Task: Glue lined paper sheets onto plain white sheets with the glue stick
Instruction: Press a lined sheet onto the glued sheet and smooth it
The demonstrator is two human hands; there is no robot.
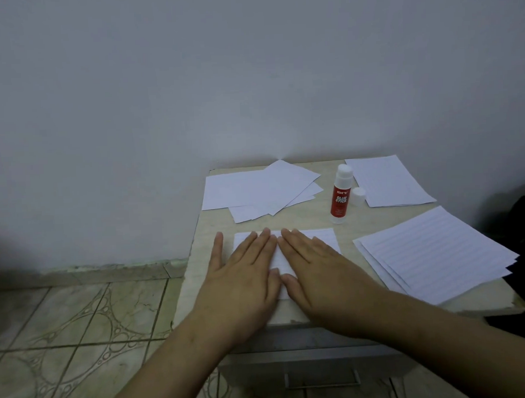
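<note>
A lined sheet (320,237) lies flat at the near middle of the small table (313,219), largely hidden under my hands. My left hand (243,266) and my right hand (315,262) press on it side by side with straight fingers. The red glue stick (340,194) stands upright and uncapped just beyond the sheet, its white cap (359,196) beside it. A loose pile of white sheets (261,190) sits at the back left. A stack of lined sheets (435,254) lies at the right.
Another stack of sheets (390,181) rests at the back right against the wall. The table's left edge drops to a tiled floor (80,321). A drawer handle (321,379) shows under the table front. Something dark (523,217) sits at the far right.
</note>
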